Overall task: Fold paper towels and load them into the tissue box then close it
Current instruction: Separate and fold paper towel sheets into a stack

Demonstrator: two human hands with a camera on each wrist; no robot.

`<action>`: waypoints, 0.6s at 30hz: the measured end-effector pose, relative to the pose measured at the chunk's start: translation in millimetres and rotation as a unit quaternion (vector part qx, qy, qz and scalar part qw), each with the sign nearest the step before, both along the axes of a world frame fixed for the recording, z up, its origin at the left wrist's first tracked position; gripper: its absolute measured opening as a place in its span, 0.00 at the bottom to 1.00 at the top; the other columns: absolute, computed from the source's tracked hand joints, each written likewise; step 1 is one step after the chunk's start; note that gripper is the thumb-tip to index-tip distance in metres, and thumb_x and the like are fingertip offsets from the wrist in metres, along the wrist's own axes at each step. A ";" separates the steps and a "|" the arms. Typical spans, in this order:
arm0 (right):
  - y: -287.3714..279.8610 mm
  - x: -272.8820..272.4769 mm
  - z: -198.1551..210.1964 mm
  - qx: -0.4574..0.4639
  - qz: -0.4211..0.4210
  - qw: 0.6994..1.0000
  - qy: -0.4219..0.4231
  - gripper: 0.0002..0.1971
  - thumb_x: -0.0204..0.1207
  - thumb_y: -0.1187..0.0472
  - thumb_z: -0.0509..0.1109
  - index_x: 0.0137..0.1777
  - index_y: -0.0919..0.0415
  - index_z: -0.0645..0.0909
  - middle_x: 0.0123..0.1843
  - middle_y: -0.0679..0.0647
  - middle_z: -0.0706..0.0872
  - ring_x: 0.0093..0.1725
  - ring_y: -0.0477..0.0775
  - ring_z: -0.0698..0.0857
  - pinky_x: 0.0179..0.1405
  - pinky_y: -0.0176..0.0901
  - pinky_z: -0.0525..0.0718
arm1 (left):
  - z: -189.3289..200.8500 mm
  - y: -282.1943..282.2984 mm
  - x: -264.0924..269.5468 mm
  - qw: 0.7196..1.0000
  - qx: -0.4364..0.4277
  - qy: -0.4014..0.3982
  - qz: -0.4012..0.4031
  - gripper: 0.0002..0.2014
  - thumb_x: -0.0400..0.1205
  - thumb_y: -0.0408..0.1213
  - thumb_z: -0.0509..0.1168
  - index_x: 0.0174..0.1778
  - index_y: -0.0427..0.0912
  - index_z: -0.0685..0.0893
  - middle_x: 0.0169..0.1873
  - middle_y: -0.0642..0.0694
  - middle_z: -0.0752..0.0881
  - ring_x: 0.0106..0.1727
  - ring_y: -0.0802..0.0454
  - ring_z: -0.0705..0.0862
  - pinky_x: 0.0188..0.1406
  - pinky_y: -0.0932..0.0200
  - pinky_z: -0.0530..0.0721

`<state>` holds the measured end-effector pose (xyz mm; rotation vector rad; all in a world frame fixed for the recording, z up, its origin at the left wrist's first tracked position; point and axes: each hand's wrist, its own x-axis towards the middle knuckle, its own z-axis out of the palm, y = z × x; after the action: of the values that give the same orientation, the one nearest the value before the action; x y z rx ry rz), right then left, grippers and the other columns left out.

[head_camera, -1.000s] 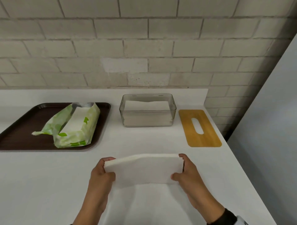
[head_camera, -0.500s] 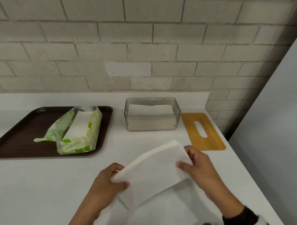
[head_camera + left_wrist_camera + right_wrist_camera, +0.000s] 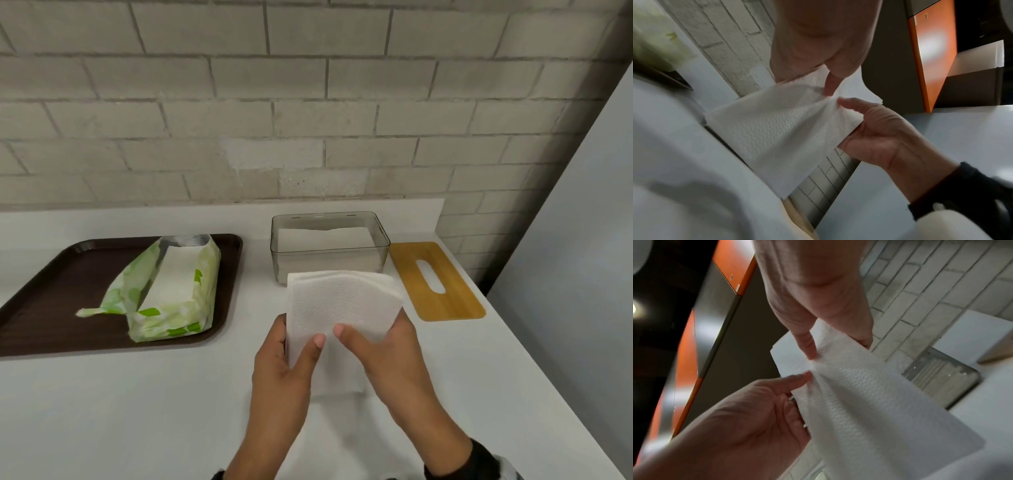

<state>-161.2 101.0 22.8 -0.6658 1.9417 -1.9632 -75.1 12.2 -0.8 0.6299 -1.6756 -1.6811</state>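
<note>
I hold a folded white paper towel [image 3: 342,305] upright above the counter, just in front of the clear tissue box [image 3: 329,246]. My left hand [image 3: 301,342] pinches its lower left part, thumb in front and fingers behind. My right hand [image 3: 373,335] pinches the lower right part the same way. The two thumbs nearly meet on the towel's face. The left wrist view shows the towel [image 3: 781,129] pinched by the left hand [image 3: 828,81]. In the right wrist view the right hand [image 3: 812,345] grips the towel [image 3: 869,394]. The box holds a stack of white towels. Its wooden lid [image 3: 436,281] with a slot lies flat to the right.
A dark brown tray [image 3: 51,291] at the left carries an opened green-and-white towel package [image 3: 171,291]. A brick wall runs behind the white counter [image 3: 137,411]. The counter's right edge slants close past the lid, with a grey panel [image 3: 582,274] beyond.
The towel went from a wide strip stretched between my hands to a narrower folded stack held upright. Both hands came together and rose toward the tissue box.
</note>
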 end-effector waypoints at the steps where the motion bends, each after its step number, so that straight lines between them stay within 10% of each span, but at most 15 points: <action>1: -0.4 0.7 -2.5 -0.003 -0.002 1.000 -0.003 0.24 0.68 0.64 0.78 0.56 0.40 0.73 0.51 0.39 0.83 0.51 0.38 0.83 0.39 0.23 0.82 | -2.4 -0.2 0.3 1.000 -0.003 -0.001 0.001 0.13 0.79 0.30 0.69 0.53 0.53 0.83 0.46 0.57 0.90 0.48 0.60 0.89 0.41 0.68 0.84; 13: -0.7 -4.5 -21.3 0.098 0.055 0.993 -0.028 0.30 0.64 0.65 0.81 0.60 0.45 0.71 0.54 0.42 0.83 0.53 0.41 0.83 0.42 0.27 0.83 | -15.1 -5.1 -5.2 0.998 0.060 0.000 0.012 0.16 0.78 0.25 0.68 0.57 0.49 0.83 0.50 0.49 0.91 0.51 0.52 0.89 0.49 0.56 0.87; 18: 29.5 -8.2 -31.4 0.325 0.203 0.923 0.028 0.11 0.65 0.62 0.79 0.43 0.47 0.83 0.43 0.42 0.89 0.42 0.38 0.87 0.35 0.24 0.79 | -8.3 -36.5 12.4 0.976 0.182 0.116 0.002 0.31 0.54 0.44 0.84 0.53 0.43 0.85 0.48 0.45 0.92 0.48 0.51 0.90 0.39 0.63 0.87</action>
<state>-169.4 130.5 -8.6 -0.8389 2.0986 -0.9765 -62.7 -24.4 -9.2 0.5752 -1.2127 -1.9948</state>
